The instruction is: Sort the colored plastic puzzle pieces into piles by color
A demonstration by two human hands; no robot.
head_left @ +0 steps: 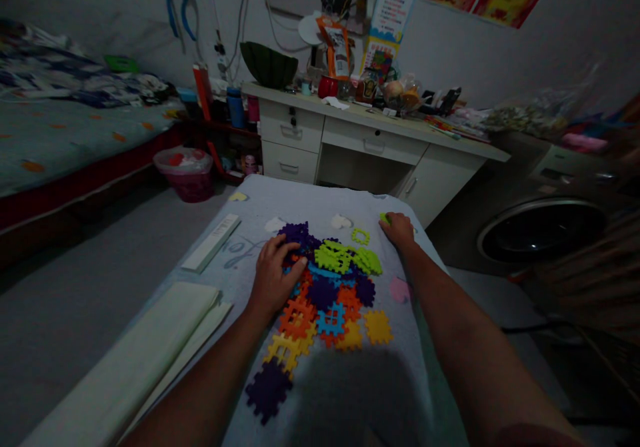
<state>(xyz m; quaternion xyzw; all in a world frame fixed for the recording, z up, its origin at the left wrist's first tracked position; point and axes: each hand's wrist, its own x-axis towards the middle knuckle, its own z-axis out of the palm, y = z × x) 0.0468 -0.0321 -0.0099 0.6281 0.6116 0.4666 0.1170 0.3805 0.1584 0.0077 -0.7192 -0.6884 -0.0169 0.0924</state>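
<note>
Interlocking plastic tiles with toothed edges lie in a loose pile in the middle of the cloth-covered table. My left hand [277, 270] rests at the pile's left side with its fingers spread over purple tiles [294, 232]. At the table's far right edge, my right hand [399, 228] is closed on a lime green tile [385, 218], mostly hidden by the fingers. Between the hands are stacked lime green tiles [334, 256] and a green square frame [361, 236]. Nearer me lie orange tiles [297, 318], a blue tile [331, 319], a yellow tile [379, 327] and a separate purple tile [269, 389].
A white box [212, 243] and a folded pale sheet [145, 347] lie along the table's left side. Beyond stands a white desk [293, 130] crowded with items. A pink bin [186, 173] is on the floor left, a washing machine [537, 207] right, a bed [75, 140] far left.
</note>
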